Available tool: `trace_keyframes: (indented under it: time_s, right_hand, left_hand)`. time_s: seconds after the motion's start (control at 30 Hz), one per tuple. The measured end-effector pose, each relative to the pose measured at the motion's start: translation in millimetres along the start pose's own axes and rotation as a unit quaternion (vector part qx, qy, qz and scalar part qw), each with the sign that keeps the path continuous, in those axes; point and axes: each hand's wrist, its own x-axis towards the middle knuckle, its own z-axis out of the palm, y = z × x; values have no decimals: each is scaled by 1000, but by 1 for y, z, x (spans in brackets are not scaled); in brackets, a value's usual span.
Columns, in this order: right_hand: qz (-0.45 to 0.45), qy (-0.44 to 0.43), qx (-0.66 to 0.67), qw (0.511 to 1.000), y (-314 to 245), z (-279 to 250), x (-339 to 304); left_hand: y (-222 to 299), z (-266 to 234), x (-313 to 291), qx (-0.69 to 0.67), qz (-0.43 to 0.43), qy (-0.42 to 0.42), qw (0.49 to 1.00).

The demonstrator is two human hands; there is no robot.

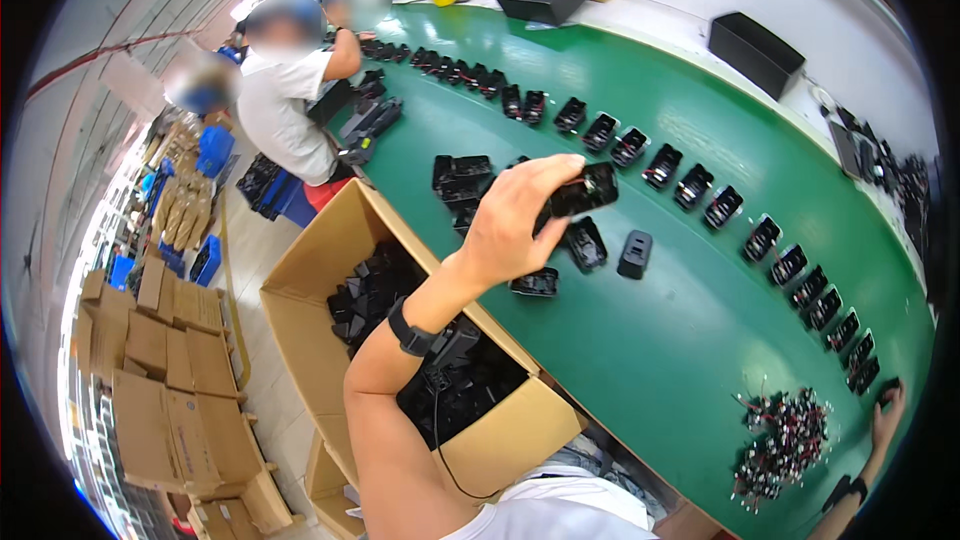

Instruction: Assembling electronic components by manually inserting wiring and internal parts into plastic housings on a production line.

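Observation:
Over the green table (560, 340), my left hand (515, 215) grips a black plastic housing (585, 190) between thumb and fingers. Below and beside it lie several more black housings, among them an open one (587, 244) and a closed-looking black piece (634, 254). Far to the right, my right hand (886, 415) is bent around a small dark part (888, 390) near the end of a long curved row of open black housings (723, 207) with red wires. What that part is, I cannot make out. Each wrist wears a black band.
A cardboard box (300, 285) full of black parts stands against the table's near edge, under my left arm. A heap of small wired parts (785, 440) lies at the near right. Black trays (757, 52) sit along the back ledge. At the far left, a co-worker (290, 105) sits at the table.

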Motion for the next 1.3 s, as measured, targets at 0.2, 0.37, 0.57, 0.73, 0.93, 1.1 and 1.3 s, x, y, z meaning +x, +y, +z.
trace_keyframes:
  time_s: [0.2, 0.37, 0.57, 0.73, 0.93, 1.1, 1.3]
  right_hand:
    - [24, 8, -98, 995, -68, -19, 4]
    - [-3, 113, -120, 986, -188, -63, 10]
    - [-201, 78, 149, 965, -519, -76, 30]
    - [-234, 98, 169, 952, -575, -33, 23]
    - [-179, 75, 215, 957, -570, -17, 20]
    - [-173, 43, 197, 964, -574, -12, 24]
    - [-179, 13, 317, 931, -567, -1, 33]
  left_hand:
    - [42, 36, 10, -124, 41, -27, 991]
    - [72, 74, 19, -208, 86, -26, 974]
    - [110, 116, 3, -160, 171, -62, 970]
    - [147, 144, -1, -167, 225, -22, 960]
    - [148, 151, -13, -173, 192, -12, 966]
    - [146, 145, -13, -180, 177, -43, 967]
    - [141, 149, -13, -320, 96, -69, 940]
